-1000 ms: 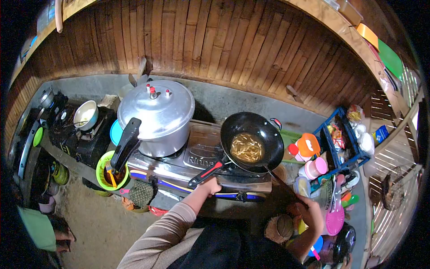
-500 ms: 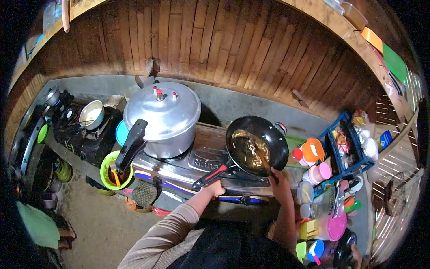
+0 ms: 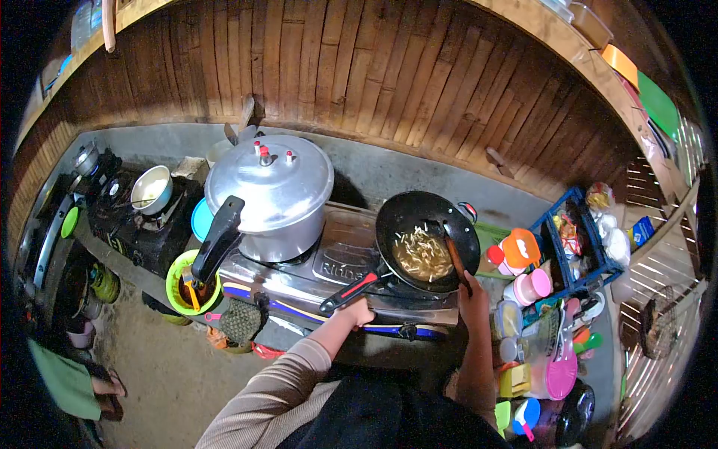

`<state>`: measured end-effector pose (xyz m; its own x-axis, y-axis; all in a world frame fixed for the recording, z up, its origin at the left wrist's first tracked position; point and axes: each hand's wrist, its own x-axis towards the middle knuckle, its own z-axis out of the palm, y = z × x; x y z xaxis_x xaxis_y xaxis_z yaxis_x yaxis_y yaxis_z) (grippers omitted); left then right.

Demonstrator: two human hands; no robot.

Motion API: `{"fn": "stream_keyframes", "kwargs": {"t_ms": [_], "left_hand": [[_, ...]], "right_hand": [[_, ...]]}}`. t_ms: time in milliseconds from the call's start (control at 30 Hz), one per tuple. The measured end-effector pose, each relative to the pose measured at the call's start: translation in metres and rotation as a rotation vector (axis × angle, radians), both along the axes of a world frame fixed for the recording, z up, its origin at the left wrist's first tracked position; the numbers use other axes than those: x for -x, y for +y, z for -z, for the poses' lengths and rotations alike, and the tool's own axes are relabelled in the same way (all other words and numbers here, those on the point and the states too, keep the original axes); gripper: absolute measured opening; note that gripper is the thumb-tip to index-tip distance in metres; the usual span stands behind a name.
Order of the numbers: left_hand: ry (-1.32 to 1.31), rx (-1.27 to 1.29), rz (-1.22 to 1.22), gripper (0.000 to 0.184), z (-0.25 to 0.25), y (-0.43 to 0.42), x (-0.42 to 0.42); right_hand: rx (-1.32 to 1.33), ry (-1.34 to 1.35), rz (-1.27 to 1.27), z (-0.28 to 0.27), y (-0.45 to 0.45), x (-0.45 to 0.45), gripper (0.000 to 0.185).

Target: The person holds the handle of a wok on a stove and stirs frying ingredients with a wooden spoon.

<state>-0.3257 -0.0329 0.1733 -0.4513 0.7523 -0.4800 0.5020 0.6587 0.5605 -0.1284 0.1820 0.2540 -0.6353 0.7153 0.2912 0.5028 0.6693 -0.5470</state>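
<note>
My right hand (image 3: 473, 297) is closed around the handle of a wooden spatula (image 3: 455, 258), whose blade end is in a black wok (image 3: 393, 212). Pale strips of food in brownish liquid (image 3: 423, 256) lie in the wok. The wok sits on the right side of a metal stove (image 3: 340, 262), and its black and red handle (image 3: 350, 292) points toward the front left. Just below that handle, my left hand (image 3: 362, 311) rests closed against the stove's front edge, its fingertips hidden. A large pressure cooker (image 3: 269, 198) stands on the stove's left side.
At left are a green bowl (image 3: 173, 286) of dark liquid and a white pot (image 3: 152, 188) on a sooty hearth. Containers (image 3: 561, 374) and a blue rack (image 3: 574, 283) crowd the right. Another person's foot (image 3: 112, 385) shows at lower left.
The spatula has swung upright toward the wok's right side, and the food has settled into a pool at the bottom. My left hand stays put. The other person's foot has shifted.
</note>
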Motion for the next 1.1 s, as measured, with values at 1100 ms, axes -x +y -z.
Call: {"fn": "stream_keyframes", "kwargs": {"t_ms": [1100], "left_hand": [[-0.11, -0.022, -0.072, 0.032, 0.012, 0.003, 0.0]], "right_hand": [[0.039, -0.168, -0.154, -0.085, -0.08, -0.095, 0.037]]}}
